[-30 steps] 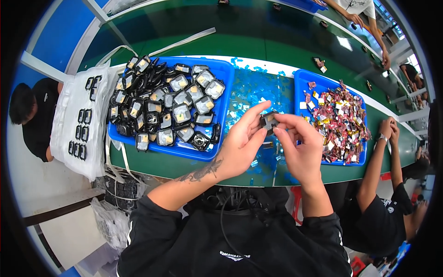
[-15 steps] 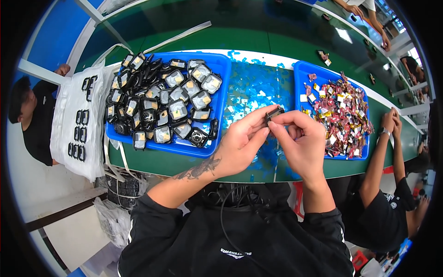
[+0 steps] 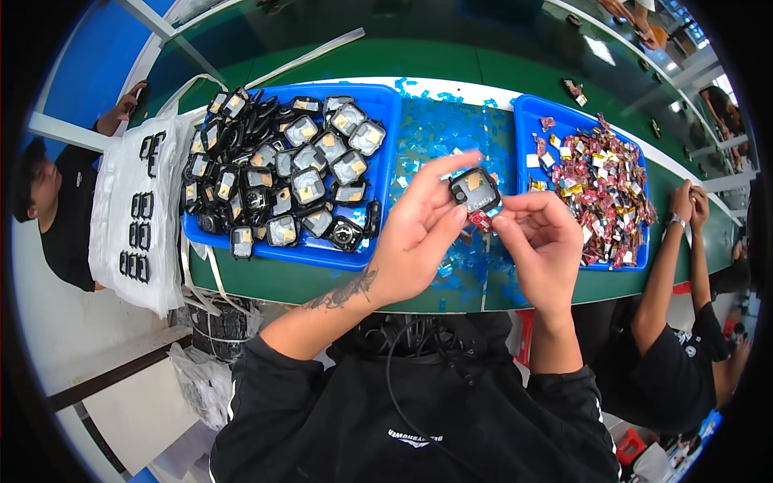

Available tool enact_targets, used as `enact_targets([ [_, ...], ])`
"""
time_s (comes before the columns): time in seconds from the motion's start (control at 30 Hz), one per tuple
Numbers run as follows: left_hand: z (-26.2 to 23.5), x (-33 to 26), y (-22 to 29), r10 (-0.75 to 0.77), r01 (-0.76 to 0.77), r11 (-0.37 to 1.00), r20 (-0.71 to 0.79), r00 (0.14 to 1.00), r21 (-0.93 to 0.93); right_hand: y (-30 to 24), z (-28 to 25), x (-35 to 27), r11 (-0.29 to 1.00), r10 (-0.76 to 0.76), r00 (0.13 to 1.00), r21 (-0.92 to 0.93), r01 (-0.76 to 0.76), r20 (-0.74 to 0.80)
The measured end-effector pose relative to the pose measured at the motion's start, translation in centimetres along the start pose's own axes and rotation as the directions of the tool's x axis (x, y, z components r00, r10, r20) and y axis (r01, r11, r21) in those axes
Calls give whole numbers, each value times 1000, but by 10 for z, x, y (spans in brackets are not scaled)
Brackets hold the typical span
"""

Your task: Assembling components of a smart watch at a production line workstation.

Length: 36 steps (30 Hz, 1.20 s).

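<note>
Head view: a small black square case (image 3: 474, 191) is pinched in the left hand (image 3: 419, 233) above the green surface (image 3: 266, 278), face up, while its red tab (image 3: 481, 219) is gripped by the right hand (image 3: 543, 245), likely for peeling.

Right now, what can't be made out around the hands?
Head view only:
- Underside of the black square part: faces away, left hand fingers cover its left edge.
- Red tab below it: too small; right hand fingertips hide whether it is attached.
- Items in the right bin: too small to identify.
- Blue film scraps beneath the hands: hidden by them.
</note>
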<state>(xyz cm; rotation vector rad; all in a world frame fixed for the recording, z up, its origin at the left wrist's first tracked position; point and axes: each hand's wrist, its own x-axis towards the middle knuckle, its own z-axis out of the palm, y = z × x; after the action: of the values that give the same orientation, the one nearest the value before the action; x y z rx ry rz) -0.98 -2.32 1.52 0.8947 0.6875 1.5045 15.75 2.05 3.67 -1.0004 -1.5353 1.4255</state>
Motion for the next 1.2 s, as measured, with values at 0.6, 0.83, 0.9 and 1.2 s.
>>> enact_targets([
  [0.6,-10,-8,12,355,-483,230,390,850,845,-6,-13,-1,953,220,932,141,-268,290],
  [0.83,-7,-19,7,124,-151,627,93,988,764,2,-8,-12,999,39,987,13,-42,157],
  [0.9,-7,-21,-1,-102,139,826,-96,990,546,3,-6,-16,996,-65,993,-61,72,101],
  [1.2,2,-17,-2,-166,183,960,-95,982,214,9,3,-10,990,-108,994,-94,108,10],
])
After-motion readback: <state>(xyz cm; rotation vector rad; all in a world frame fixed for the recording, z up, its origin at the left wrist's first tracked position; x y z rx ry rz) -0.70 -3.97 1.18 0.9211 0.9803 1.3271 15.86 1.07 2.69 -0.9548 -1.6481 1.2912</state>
